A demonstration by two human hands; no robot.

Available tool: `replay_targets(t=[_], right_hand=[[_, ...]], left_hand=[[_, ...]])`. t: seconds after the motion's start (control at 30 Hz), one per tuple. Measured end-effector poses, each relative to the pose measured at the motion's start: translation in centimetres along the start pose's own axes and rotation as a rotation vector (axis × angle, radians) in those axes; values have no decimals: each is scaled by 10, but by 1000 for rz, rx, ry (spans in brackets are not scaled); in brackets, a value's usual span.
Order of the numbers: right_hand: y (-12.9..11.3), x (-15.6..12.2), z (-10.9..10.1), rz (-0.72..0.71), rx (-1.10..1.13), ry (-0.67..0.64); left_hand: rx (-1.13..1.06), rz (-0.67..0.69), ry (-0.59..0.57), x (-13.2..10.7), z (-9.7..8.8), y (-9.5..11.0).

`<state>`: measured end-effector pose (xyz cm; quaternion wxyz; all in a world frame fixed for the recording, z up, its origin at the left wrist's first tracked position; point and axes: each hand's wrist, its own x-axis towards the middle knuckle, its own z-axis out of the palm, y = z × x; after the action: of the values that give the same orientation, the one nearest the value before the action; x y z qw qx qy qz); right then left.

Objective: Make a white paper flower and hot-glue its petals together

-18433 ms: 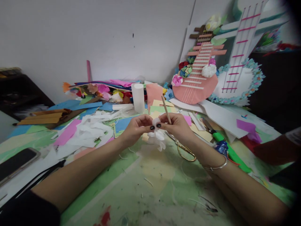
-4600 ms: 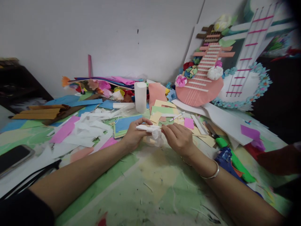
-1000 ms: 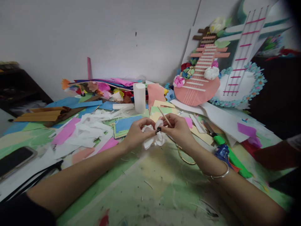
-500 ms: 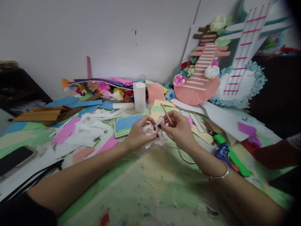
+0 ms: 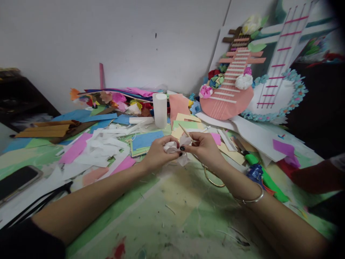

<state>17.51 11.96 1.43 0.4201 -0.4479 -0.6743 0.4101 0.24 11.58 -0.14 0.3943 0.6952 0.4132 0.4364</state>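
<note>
Between eight and nine o'clock in the view, a dark phone (image 5: 20, 180); at nine, folded brown paper (image 5: 44, 130), then a loose heap of white paper strips (image 5: 104, 147). Close to the centre, a blue sheet (image 5: 147, 139) on top of a small stack. At seven, left hand (image 5: 159, 153) curled nearly closed, thumb toward fingers, cupping the left part of a petalled white paper piece (image 5: 182, 160). At eleven, a white roll (image 5: 160, 111) upright on the table (image 5: 172, 230). Near six, just off centre, the white paper piece itself, between both hands and partly hidden by fingers. At four, right hand (image 5: 205, 148) pinched on the petals, with a thin wooden stick (image 5: 185, 131) gripped as well, tip slanting toward eleven. Just beside the right forearm, between four and five, a gold scissors handle (image 5: 216, 185). At two, a pink paper instrument (image 5: 225, 104); at four, farther out, a long green tool (image 5: 272, 185).
</note>
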Motion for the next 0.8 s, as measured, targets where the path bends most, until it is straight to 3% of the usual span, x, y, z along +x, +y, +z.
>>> replay_targets(t=[0.23,0.47,0.6,0.8], right_hand=[[0,2,1,27,87,128],[3,0,4,51,104,186],[6,-1,6,-18,-26,206],[2,-4,7,-102,-292,135]], left_hand=[[-28,-77,29,-3,0,6],[39,-19,45,-4,0,8],[127,-11,11,-4,0,5],[190,16,-45,-4,4,-5]])
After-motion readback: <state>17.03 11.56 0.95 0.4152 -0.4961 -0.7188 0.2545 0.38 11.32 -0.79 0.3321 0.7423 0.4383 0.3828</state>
